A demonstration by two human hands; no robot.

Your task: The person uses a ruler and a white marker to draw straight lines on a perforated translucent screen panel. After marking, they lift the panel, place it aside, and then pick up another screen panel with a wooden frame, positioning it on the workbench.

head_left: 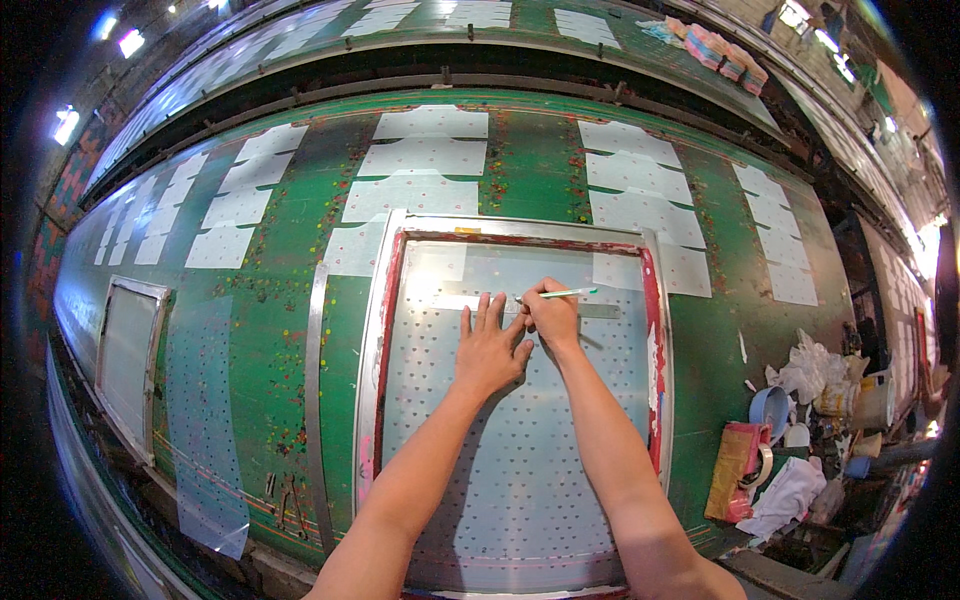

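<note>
A large screen-printing frame with a metal rim and red-stained inner edges lies on the green table. Its pale mesh shows rows of small dark hearts. Across the upper mesh lies a thin ruler. My left hand rests flat with fingers spread, its fingertips at the ruler. Right beside it, my right hand is closed round a slim white pen with green at its end. The pen's tip is close to the ruler's edge and my left fingers; whether it touches the mesh I cannot tell.
White cut sheets lie in columns across the green table. At left are a smaller frame, a dotted clear film, a metal strip and pliers. A blue bowl and rags crowd the right.
</note>
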